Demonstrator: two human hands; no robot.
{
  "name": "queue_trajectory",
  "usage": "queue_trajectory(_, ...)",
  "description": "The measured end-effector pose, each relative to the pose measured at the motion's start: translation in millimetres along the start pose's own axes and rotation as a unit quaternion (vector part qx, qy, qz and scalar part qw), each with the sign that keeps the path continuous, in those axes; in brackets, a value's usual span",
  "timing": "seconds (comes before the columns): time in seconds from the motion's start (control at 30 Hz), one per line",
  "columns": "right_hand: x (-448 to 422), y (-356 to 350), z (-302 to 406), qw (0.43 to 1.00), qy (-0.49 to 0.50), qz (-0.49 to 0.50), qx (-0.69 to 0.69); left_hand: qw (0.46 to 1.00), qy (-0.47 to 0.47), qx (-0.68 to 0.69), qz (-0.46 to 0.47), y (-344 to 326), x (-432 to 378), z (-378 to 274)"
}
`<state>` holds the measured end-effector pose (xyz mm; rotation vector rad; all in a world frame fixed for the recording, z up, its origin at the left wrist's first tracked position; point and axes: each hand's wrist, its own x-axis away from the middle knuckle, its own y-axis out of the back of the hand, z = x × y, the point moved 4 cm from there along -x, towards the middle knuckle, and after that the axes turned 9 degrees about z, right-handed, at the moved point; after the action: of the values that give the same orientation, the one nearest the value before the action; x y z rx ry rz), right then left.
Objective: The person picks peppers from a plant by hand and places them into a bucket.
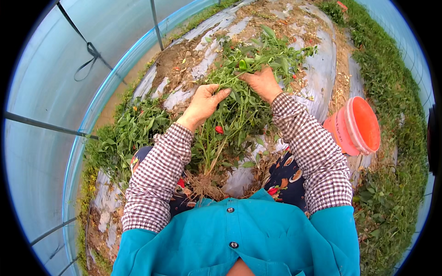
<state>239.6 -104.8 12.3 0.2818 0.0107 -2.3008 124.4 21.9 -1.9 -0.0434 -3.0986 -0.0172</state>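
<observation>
An uprooted pepper plant [211,146] lies before me, its bare roots [204,186] close to my body between my knees. My left hand [203,105] pinches some of its leafy stems between thumb and fingers. Farther out, my right hand [261,82] grips the foliage, with its fingertips partly hidden among the leaves. Just beyond those fingertips hangs a green pepper [242,64]. Lower down in the leaves, nearer to me, a wrinkled red pepper [219,129] shows.
An orange-red plastic bucket [335,129] sits tilted at my right, its mouth facing right. Torn grey mulch film [319,74] covers the soil bed. More pulled plants [138,124] lie at left, beside the greenhouse's plastic wall [45,86]. Dense greenery [393,103] runs along the right.
</observation>
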Motion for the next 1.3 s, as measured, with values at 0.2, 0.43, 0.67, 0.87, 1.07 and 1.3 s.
queue_trajectory(0.2,-10.4,55.8,-25.9,0.961,0.040,-0.179,0.205,0.997,-0.023,0.052,-0.048,5.5,-0.2,9.0)
queue_trajectory(0.43,23.1,40.3,-30.5,0.955,-0.271,0.001,-0.124,0.950,-0.015,0.131,-0.282,55.6,11.4,32.8)
queue_trajectory(0.67,65.4,46.5,-156.2,0.885,-0.450,0.094,0.080,0.942,0.005,0.145,-0.304,63.1,5.1,46.7)
queue_trajectory(0.87,63.9,8.2,-152.9,0.834,-0.332,0.159,0.411,0.936,0.054,0.165,-0.305,62.5,19.3,39.2)
queue_trajectory(1.07,56.4,-4.0,-168.4,0.855,-0.348,0.149,0.353,0.933,0.047,0.208,-0.291,64.9,14.0,49.1)
queue_trajectory(1.3,61.4,-11.6,-163.2,0.903,-0.421,0.083,-0.035,0.941,0.057,0.232,-0.239,53.0,15.3,38.4)
